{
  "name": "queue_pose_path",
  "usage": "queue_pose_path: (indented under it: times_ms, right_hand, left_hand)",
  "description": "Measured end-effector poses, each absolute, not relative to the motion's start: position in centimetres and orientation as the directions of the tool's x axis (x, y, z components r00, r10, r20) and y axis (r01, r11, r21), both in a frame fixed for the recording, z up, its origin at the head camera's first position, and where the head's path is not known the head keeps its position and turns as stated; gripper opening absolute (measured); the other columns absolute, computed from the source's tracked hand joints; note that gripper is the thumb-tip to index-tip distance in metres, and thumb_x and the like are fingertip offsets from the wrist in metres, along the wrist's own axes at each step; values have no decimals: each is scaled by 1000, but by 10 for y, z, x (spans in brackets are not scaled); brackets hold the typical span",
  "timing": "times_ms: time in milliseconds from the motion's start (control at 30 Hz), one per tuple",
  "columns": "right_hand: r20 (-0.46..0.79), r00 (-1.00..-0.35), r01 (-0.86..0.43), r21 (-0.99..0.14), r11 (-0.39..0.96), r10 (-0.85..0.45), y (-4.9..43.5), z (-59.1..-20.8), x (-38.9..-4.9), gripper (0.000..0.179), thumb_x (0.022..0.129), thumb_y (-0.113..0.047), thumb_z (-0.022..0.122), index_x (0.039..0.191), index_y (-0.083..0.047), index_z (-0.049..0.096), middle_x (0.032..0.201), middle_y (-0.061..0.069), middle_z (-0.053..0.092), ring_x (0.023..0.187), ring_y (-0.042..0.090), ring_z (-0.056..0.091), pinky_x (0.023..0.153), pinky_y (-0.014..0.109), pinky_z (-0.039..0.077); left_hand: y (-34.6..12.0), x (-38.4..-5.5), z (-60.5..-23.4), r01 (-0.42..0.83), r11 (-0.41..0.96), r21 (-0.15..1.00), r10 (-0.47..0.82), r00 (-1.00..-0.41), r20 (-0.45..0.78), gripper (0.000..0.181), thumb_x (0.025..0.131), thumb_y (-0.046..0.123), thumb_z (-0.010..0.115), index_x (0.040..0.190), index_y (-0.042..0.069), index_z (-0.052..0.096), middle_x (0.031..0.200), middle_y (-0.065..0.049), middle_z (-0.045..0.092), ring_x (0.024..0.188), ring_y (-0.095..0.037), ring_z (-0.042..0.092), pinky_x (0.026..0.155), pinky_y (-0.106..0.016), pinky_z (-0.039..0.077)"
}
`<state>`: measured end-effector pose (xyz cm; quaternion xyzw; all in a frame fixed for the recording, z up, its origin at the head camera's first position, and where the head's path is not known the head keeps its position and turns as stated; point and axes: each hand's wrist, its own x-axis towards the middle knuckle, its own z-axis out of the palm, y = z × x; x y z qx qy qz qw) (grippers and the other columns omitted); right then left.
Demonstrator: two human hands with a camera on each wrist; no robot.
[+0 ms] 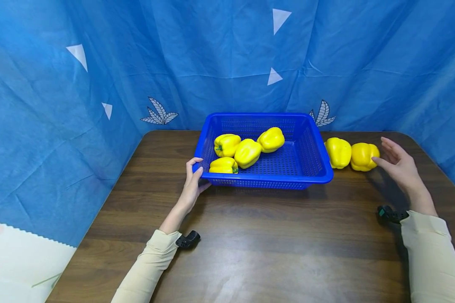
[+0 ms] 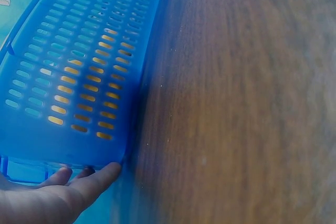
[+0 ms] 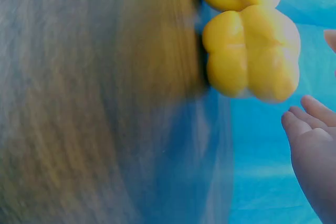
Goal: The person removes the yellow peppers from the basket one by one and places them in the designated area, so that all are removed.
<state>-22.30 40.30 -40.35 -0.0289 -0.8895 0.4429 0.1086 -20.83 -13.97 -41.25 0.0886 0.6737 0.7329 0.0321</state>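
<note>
The left hand (image 1: 191, 185) grips a perforated blue basket (image 1: 265, 178), presumably steadying it, while the empty right hand (image 1: 403, 170) spreads beside the rightmost yellow bell pepper (image 1: 364, 157).

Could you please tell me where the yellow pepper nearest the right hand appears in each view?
Head: the nearest pepper is towards the right edge, between the other loose pepper and the right hand.
Left wrist: it is not in this picture.
Right wrist: the nearest pepper is in the upper right, above and left of the right hand.
Shared landmark: the brown tabletop shows in all three views.
</note>
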Motion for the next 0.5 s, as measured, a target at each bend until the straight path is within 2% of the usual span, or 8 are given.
queue_pose_path:
  times_ms: [133, 367, 500]
  right_hand:
    - [214, -961, -73, -806, 588, 174, 402, -399, -224, 63, 95, -23, 51, 149, -29, 20, 157, -14, 15, 147, 6, 12, 118, 20, 13]
    - [280, -951, -142, -774, 618, 132, 388, -381, -220, 62, 95, -21, 51, 149, -25, 21, 157, -9, 18, 146, 5, 16, 109, 2, 17]
    - [316, -944, -189, -753, 630, 94, 378, -371, -221, 63, 93, -17, 54, 149, -22, 23, 157, -4, 22, 143, 2, 22, 105, -1, 21]
  left_hand:
    - [-139, -208, -412, 71, -87, 994, 165, -983, 84, 27, 99, 29, 32, 125, 29, 24, 149, -8, 3, 135, -41, 24, 102, -66, 33]
    - [-139, -208, -412, 62, -83, 995, 161, -984, 74, 25, 99, 29, 33, 122, 33, 25, 149, -9, 4, 135, -41, 26, 103, -65, 33]
    - [-140, -208, -412, 61, -88, 994, 159, -985, 74, 25, 99, 27, 32, 123, 31, 25, 150, -9, 3, 135, -41, 25, 103, -65, 33]
